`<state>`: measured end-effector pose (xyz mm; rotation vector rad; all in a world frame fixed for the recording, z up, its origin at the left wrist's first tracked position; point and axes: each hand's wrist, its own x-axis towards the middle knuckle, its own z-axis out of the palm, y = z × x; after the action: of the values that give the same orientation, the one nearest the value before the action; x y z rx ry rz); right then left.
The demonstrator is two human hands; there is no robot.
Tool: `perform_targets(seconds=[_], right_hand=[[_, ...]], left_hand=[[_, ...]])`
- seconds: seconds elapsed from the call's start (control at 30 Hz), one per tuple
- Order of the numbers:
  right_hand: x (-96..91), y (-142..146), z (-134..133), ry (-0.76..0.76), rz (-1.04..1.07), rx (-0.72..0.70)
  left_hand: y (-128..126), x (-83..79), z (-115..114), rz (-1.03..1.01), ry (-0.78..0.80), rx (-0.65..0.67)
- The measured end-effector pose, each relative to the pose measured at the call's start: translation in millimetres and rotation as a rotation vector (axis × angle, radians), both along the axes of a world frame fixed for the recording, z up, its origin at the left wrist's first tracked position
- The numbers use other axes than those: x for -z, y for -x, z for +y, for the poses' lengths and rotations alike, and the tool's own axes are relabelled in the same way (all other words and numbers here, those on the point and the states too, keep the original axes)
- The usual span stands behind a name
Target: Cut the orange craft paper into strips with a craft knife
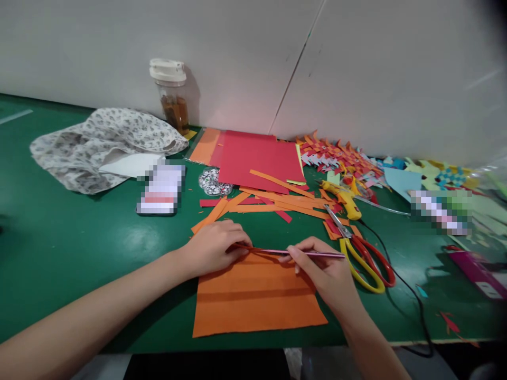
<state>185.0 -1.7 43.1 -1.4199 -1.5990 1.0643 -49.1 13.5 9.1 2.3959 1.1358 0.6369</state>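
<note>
An orange sheet of paper (pixel 257 295) lies at the table's near edge, with crosswise bands that look like creases or shadows. My left hand (pixel 219 245) is closed on its far edge, which appears folded up, and the fingers press there. Between the fingers of my right hand (pixel 317 264) is a slim pink metallic tool (pixel 325 255). Its narrow tip points left and meets the paper's folded edge near my left fingertips; I cannot tell whether it is a blade. Just right of my right hand lie scissors (pixel 362 264) with red and yellow handles, blades partly apart.
Orange and red strips (pixel 273 203) lie beyond the paper, before red sheets (pixel 257 158). A yellow glue gun (pixel 344 198) trails a black cord. Around stand a phone (pixel 162 190), a patterned cloth (pixel 99 142), a bottle (pixel 173 100), googly eyes (pixel 215 182) and woven paper pieces (pixel 332 153).
</note>
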Motion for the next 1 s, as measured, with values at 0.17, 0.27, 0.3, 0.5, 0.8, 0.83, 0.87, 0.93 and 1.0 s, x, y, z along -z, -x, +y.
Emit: perform_targets(seconds=[0.17,0.27,0.3,0.5,0.8,0.83,0.87,0.93,1.0], right_hand=[[4.6,-7,4,0.017,-0.002,-0.004],[7.1,-22,8,0.001,-0.02,0.01],[7.3,-28,9,-0.011,-0.026,0.016],[0.5,-41,8,-0.082,-0.086,0.071],[-2.5,-22,4,-0.06,-0.073,-0.024],[-1.6,-22,4,-0.063,-0.083,-0.032],[-0.8,-23,5,-0.07,-0.087,-0.026],[0.2,-26,5,-0.09,-0.086,0.021],[-0.1,-30,4,-0.104,-0.089,0.066]], left_hand=[[1,1.8,0,0.0,0.004,-0.003],[1,2.1,0,0.002,0.005,-0.01],[1,2.0,0,0.001,0.005,-0.01],[1,0.8,0,-0.004,0.003,-0.009],[0,-0.1,0,0.008,0.013,-0.012],[0,0.2,0,0.008,0.008,-0.011],[0,0.4,0,0.008,0.004,-0.011],[0,0.6,0,0.008,0.002,-0.009],[0,0.4,0,0.006,0.008,-0.008]])
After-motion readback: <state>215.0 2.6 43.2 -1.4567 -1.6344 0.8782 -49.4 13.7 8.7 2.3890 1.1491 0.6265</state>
